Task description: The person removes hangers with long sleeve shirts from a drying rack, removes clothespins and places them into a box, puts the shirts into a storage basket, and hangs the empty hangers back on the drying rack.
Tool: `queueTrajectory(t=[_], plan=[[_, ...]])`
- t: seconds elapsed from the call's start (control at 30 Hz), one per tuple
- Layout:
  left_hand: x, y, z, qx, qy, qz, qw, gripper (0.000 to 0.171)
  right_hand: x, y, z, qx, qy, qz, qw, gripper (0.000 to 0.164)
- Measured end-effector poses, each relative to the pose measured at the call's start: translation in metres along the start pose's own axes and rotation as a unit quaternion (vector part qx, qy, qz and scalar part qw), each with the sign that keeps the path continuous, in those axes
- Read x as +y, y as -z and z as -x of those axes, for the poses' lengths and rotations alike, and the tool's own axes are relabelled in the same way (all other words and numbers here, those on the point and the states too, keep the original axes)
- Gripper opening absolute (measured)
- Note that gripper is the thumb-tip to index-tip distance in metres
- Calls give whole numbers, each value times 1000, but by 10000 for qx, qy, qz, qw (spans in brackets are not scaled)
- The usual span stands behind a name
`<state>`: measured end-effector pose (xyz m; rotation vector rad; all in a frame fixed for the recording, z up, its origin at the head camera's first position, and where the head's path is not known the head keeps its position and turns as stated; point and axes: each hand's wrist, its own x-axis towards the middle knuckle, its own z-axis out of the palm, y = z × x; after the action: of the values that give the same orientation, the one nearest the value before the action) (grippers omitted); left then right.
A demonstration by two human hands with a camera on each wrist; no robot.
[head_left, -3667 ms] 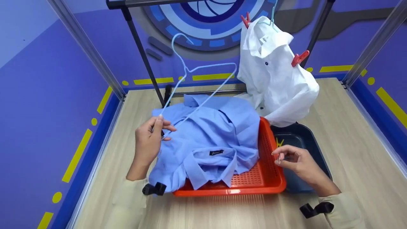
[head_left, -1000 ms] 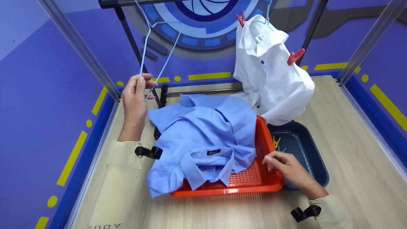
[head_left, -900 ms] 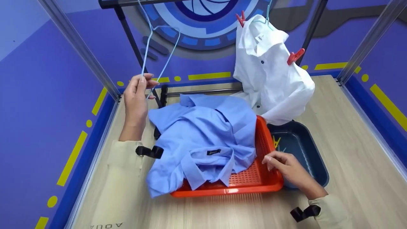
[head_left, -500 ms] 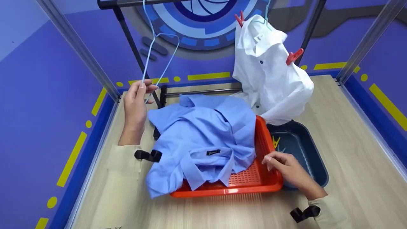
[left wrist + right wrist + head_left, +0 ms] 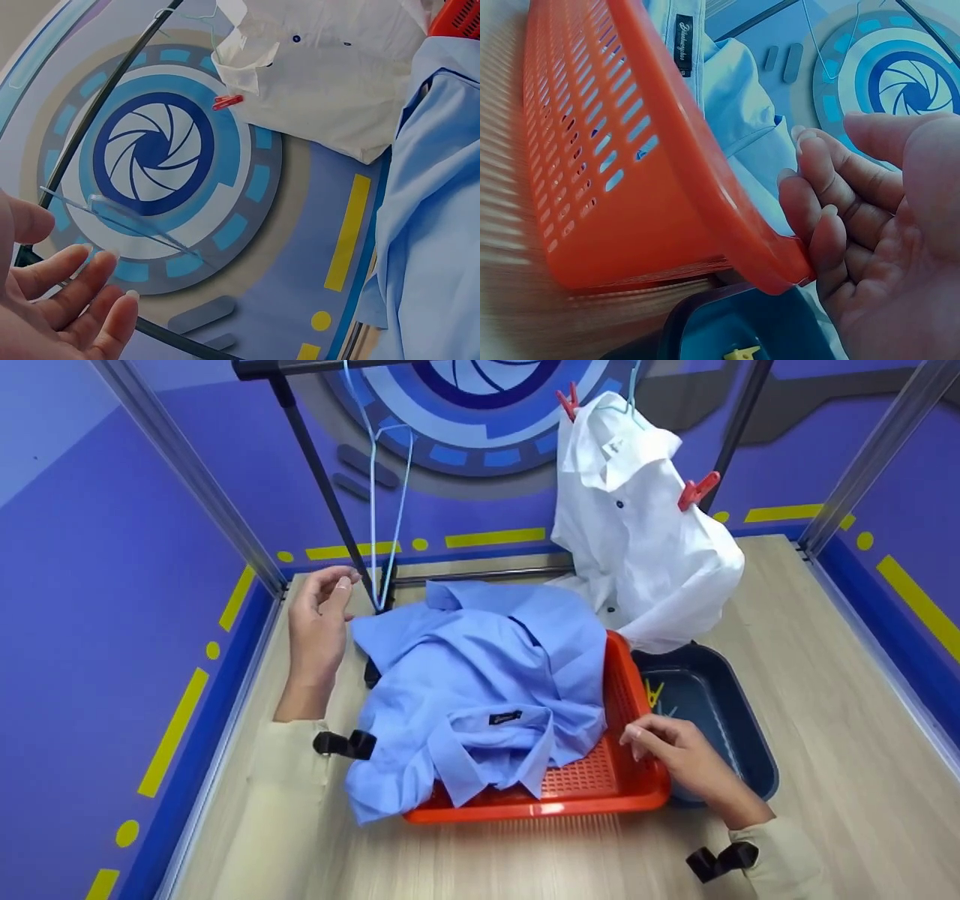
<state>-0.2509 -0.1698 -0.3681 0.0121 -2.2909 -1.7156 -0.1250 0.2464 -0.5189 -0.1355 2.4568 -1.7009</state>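
Note:
A light-blue wire hanger (image 5: pixel 373 510) hangs from the black rack bar (image 5: pixel 330 366) at its left end. Just left of its lower end is my left hand (image 5: pixel 316 637), holding nothing, its fingers apart from the wire. The left wrist view shows that hand (image 5: pixel 71 300) with loosely bent fingers below the blurred hanger. My right hand (image 5: pixel 679 754) is at the right rim of the orange basket (image 5: pixel 540 810); in the right wrist view its fingers (image 5: pixel 825 165) are loosely curled and grip nothing. A light-blue collared shirt (image 5: pixel 480 667) lies heaped in the basket, spilling over its left side.
A white shirt (image 5: pixel 637 540) hangs at the rack's right on another hanger, with red clothespins (image 5: pixel 699 491) on it. Behind my right hand stands a dark blue tub (image 5: pixel 739 720) holding yellow clothespins (image 5: pixel 652 692). Metal posts and printed walls border the wooden table (image 5: pixel 832 697).
My left hand raised the hanger from over the shirt to the rack bar, then let it go and dropped slightly lower. My right hand shifted a little left to the basket rim and stayed there.

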Motion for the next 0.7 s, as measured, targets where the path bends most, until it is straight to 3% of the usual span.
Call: queueTrajectory(t=[0.17,0.4,0.6,0.7], plan=[[-7,2,8,127,17,-103,9999,34,-3,0,0,-13,64,37,10000,23],[-19,4,17,-41,252,-259,9993,32,-9,2,-2,-186,266,79,9994,23],[-29,8,24,-408,420,-422,9974,29,-15,1,-6,-353,441,-27,9984,22],[-36,8,29,-758,412,-587,9945,27,-17,-1,-9,-420,505,-51,9978,22]])
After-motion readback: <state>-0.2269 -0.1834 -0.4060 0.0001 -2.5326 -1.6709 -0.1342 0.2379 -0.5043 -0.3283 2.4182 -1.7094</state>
